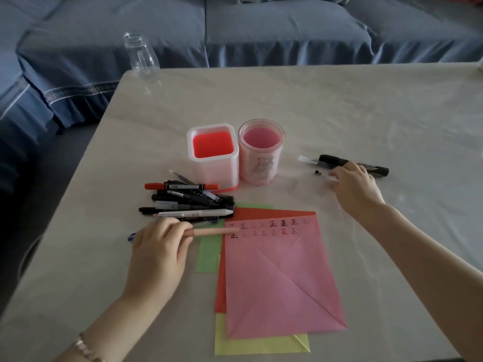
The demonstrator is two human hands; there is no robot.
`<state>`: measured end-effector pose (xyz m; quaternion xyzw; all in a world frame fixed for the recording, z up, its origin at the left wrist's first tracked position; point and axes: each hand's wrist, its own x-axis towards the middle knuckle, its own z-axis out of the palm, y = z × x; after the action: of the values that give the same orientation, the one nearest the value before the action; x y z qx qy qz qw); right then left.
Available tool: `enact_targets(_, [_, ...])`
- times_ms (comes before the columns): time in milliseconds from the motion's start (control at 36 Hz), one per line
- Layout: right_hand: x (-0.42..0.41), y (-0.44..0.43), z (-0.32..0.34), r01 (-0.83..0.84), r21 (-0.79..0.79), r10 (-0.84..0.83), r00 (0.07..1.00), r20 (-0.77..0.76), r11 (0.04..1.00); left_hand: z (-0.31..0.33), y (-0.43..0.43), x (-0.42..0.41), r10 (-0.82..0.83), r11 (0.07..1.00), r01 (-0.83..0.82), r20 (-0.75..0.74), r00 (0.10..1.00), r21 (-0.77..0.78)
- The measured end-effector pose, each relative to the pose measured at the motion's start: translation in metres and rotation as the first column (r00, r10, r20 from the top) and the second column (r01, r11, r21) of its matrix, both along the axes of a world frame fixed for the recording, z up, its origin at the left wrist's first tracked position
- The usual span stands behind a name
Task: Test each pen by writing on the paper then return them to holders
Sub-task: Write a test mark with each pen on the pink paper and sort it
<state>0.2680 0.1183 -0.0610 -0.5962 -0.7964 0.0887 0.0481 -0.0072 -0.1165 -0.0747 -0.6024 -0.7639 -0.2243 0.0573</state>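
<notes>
While a pen (217, 232) is pinched by the left hand (159, 246) at the paper's (274, 278) 10 o'clock, the right hand's (356, 189) grip beside the marker (352, 163) cannot be told; dropped onto the pile (188, 199), it could be mistaken for untested.

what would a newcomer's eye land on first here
The pink paper lies at the centre on other coloured sheets, with two rows of test marks along its top. Behind it stand a square red holder and a round pink holder, neither with a pen in view, and a pile of pens lies left of the paper's top. The left hand holds a pink pen there; the right hand is at a black marker further right.
</notes>
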Motion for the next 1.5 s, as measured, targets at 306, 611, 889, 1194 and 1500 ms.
enact_targets(306, [-0.001,-0.049,0.031,-0.066,0.177,0.111,0.959,-0.261,0.982,-0.001,0.01,0.043,-0.119,0.989,0.115,0.039,0.992,0.089])
enact_targets(611, [0.001,-0.097,0.049,0.122,0.073,-0.004,0.538,-0.843,0.99,-0.017,0.046,0.112,-0.461,0.864,0.473,0.105,0.881,-0.176])
enact_targets(889, [-0.015,-0.098,0.039,0.217,-0.208,-0.257,0.229,-0.939,0.954,-0.028,0.05,0.107,-0.473,0.846,0.492,0.137,0.871,-0.208])
enact_targets(1194, [-0.006,-0.091,0.034,0.17,-0.549,-0.511,-0.219,-0.831,0.819,-0.024,0.049,0.109,-0.467,0.838,0.49,0.148,0.872,-0.241])
enact_targets(1500, [-0.009,-0.102,0.032,-0.062,-0.565,-0.566,-0.178,-0.805,0.823,-0.023,0.049,0.11,-0.48,0.825,0.499,0.135,0.867,-0.265])
